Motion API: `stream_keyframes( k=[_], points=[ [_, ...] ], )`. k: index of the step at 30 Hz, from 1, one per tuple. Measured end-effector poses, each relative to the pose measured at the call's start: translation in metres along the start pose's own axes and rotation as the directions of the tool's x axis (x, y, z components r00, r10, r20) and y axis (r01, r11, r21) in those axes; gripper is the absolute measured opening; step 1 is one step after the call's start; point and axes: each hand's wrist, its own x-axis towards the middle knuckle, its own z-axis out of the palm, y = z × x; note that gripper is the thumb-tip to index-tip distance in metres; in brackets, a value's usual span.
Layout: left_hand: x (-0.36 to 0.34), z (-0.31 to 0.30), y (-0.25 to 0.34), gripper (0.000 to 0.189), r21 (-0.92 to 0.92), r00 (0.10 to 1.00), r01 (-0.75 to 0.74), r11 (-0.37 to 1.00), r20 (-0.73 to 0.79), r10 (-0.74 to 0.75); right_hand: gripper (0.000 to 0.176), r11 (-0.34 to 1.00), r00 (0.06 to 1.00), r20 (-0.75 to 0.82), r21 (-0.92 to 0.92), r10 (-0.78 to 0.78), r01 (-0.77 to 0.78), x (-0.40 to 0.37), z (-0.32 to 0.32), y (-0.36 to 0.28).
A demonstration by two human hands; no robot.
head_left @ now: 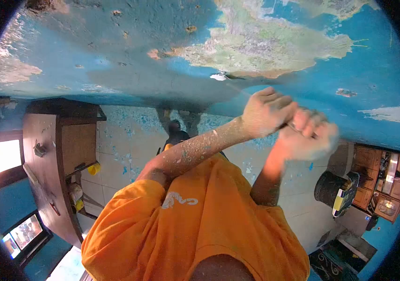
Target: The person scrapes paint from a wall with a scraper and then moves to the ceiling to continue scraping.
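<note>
Both my fists are closed one behind the other at the blue wall (303, 89). My left hand (268, 112) reaches across from the left and is nearer the bare plaster patch. Just to its right, my right hand (308, 136) is blurred by motion. Between them they grip what looks like a thin scraper, mostly hidden in the fists; a faint narrow shaft points up and left from the left hand. By its far end, a white paint flake (218, 77) sticks out at the lower edge of the plaster patch (265, 47). Specks of paint cover my left forearm.
Blue paint chips litter the tiled floor (115, 136) along the wall. A wooden table (45, 173) stands on the left, with a yellow cup (94, 169) beside it. On the right are a black drum-shaped container (327, 187) and a wooden cabinet (366, 164).
</note>
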Motion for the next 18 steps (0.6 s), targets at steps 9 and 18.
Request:
stream_keyframes(
  k=[9, 18],
  points=[
    [0.005, 0.006, -0.027, 0.017, -0.245, 0.977, -0.016, 0.969, -0.209, -0.037, 0.013, 0.961, 0.890, 0.422, -0.129, -0.171, 0.246, 0.005, 0.003, 0.029],
    [0.011, 0.004, -0.018, 0.016, -0.143, 0.927, -0.203, 0.969, -0.348, 0.143, 0.009, 0.744, 0.412, 0.891, -0.142, -0.191, 0.652, -0.003, 0.014, -0.039]
  ],
)
